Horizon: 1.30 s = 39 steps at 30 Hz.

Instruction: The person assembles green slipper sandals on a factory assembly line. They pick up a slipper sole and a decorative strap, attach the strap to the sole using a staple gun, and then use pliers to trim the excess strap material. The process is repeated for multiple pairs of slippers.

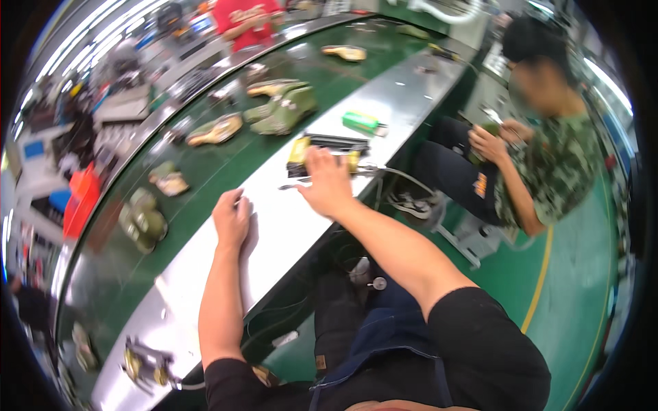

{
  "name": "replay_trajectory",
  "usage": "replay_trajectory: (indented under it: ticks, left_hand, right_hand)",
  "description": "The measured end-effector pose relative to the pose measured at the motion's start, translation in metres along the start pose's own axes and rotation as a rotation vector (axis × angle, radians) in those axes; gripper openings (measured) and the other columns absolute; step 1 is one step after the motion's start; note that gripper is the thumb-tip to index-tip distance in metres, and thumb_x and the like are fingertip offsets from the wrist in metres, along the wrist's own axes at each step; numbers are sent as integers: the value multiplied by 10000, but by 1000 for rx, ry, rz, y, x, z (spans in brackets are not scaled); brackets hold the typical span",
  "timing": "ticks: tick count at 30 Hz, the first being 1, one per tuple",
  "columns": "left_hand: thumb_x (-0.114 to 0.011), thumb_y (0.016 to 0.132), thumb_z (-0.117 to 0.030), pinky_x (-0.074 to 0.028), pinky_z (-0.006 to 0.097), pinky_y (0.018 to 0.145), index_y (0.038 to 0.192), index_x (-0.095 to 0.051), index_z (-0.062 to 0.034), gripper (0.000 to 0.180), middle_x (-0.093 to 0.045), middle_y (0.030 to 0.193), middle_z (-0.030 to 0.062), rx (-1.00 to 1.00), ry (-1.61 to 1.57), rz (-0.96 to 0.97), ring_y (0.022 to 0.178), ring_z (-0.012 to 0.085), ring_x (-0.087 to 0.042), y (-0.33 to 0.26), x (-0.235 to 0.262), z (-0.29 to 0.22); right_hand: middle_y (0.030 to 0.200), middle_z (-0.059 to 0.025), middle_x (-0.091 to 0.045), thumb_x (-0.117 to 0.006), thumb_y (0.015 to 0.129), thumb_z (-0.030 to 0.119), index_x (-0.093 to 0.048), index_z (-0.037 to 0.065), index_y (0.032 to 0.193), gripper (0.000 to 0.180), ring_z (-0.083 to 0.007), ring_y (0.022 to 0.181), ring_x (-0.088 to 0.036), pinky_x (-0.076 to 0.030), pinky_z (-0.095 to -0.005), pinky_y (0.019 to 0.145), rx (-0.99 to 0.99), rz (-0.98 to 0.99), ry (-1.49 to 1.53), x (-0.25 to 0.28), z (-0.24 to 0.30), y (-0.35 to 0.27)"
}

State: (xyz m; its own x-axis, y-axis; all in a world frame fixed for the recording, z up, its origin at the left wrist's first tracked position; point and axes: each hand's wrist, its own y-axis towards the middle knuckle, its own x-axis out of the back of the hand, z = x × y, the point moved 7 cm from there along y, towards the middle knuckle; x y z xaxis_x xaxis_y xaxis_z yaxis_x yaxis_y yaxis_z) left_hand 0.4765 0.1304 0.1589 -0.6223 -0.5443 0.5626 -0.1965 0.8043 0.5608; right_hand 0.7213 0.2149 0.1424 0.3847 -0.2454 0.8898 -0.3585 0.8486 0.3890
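My right hand [327, 183] reaches across the white work surface [274, 240]. Its fingers stretch over a yellow-and-black hand tool [299, 152] with a pale hose at its right end, and the thumb stands apart. Whether the fingertips press on the tool cannot be told. A thin dark piece [295, 186] lies beside the thumb. Lower left of this, my left hand [231, 218] is at the surface's far side, its fingers curled in and nothing visible in them. Beyond the tool lies a small green box or packet [360, 122].
Green shoe uppers [282, 108] and tan-and-green pieces [216, 130] lie on the green conveyor belt [205, 168]. A similar hosed tool [145, 363] sits at the near left end. On the right, a seated person [548, 151] handles a green piece; another in red [248, 20] stands across.
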Motion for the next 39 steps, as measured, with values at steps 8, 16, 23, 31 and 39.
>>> replay_trajectory:
  ticks: [8,16,23,31,39]
  left_hand:
    - [-699,928,-110,-582,359,768,1083,-751,-39,178,-745,1045,132,37,-22,-23,868,262,-736,-7,7,6]
    - [-698,951,-113,-568,323,786,1100,-760,-22,186,-747,1013,122,100,-65,-15,842,213,-718,-5,6,7]
    - [-702,950,-119,-569,323,786,1103,-760,-26,188,-749,990,119,134,-42,-15,845,218,-722,-3,8,7]
    - [-702,948,-142,-553,324,745,1092,-765,-35,190,-738,948,114,103,-42,-37,786,210,-698,-3,8,5]
    - [-702,944,-135,-558,331,747,1083,-767,-35,183,-742,958,120,91,-6,-38,792,216,-707,-3,9,6]
  right_hand:
    - [1601,-128,-416,-706,909,491,-394,12,1557,864,-319,1504,-346,-205,-613,1231,3,-7,-13,10,13,-2]
    - [1613,-135,-405,-718,908,484,-396,26,1549,851,-329,1504,-349,-173,-617,1243,2,-1,-24,8,9,-1]
    - [1617,-127,-405,-714,911,499,-378,41,1559,861,-323,1505,-347,-174,-621,1240,-5,22,-51,10,9,2]
    - [1634,-108,-395,-707,908,511,-370,60,1569,868,-308,1522,-325,-173,-612,1239,-8,28,-56,9,9,0]
    - [1631,-118,-404,-711,907,509,-372,57,1566,868,-317,1522,-331,-168,-614,1238,-2,15,-49,9,8,1]
